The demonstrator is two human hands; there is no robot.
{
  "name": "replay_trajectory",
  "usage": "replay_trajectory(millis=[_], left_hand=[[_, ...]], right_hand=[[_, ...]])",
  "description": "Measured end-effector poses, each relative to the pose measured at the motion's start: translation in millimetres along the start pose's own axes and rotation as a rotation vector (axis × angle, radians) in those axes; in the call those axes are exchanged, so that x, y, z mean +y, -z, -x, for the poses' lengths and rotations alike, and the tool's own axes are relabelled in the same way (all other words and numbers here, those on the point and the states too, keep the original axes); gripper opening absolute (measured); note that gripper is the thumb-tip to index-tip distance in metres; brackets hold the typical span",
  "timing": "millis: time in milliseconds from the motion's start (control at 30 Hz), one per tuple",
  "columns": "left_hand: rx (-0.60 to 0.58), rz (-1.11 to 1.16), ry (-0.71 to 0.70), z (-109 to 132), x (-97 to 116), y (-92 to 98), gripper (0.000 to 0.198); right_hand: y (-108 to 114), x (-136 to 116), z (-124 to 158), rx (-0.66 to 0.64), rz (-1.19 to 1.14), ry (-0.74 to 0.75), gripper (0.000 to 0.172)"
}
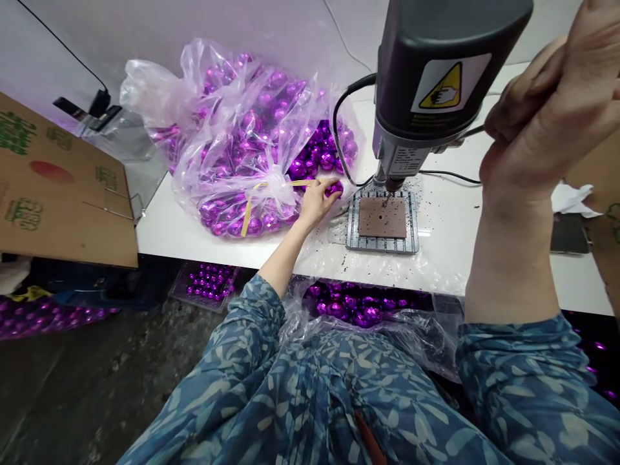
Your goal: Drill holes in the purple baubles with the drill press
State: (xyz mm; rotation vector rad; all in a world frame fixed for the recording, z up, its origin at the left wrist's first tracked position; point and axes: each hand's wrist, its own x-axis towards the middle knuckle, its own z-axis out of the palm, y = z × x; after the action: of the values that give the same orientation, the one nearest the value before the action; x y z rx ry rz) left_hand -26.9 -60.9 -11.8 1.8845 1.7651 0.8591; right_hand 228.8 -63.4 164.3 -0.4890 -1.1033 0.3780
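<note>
My left hand (317, 203) reaches to the mouth of a clear plastic bag (194, 106) full of shiny purple balls. Its thumb and fingers close around one purple ball (333, 188). My right hand (557, 103) is raised at the right of a small drill press (450, 71), its fingers curled around the end of the feed handle (472, 132), which they mostly hide. Below the drill chuck (394, 183), a brown square plate (372, 223) with a small hole lies on the grey slotted base (411, 239). No ball sits on the plate.
Dark shavings dot the white table (310, 258). More purple balls (358, 311) lie in plastic below its front edge, and others fill a clear tray (206, 284). A cardboard box (62, 187) stands left; white tissue (575, 199) and a dark flat object (570, 234) lie right.
</note>
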Motion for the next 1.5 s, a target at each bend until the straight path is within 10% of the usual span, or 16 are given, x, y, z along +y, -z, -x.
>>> replay_trajectory(millis=[200,467,1500], left_hand=[[-0.111,0.848,0.076,27.3,-5.0,-11.3,0.042],[-0.191,1.096,0.198,34.6,19.8,-49.2,0.053],[-0.204,0.601,-0.275,39.6,26.7,-94.7,0.062]], right_hand=[[4.7,7.5,-1.5,-0.041,-0.008,0.02,0.07],[-0.6,-6.7,3.1,-0.01,-0.005,0.003,0.071],[2.5,-3.4,22.0,0.01,0.035,0.153,0.08]])
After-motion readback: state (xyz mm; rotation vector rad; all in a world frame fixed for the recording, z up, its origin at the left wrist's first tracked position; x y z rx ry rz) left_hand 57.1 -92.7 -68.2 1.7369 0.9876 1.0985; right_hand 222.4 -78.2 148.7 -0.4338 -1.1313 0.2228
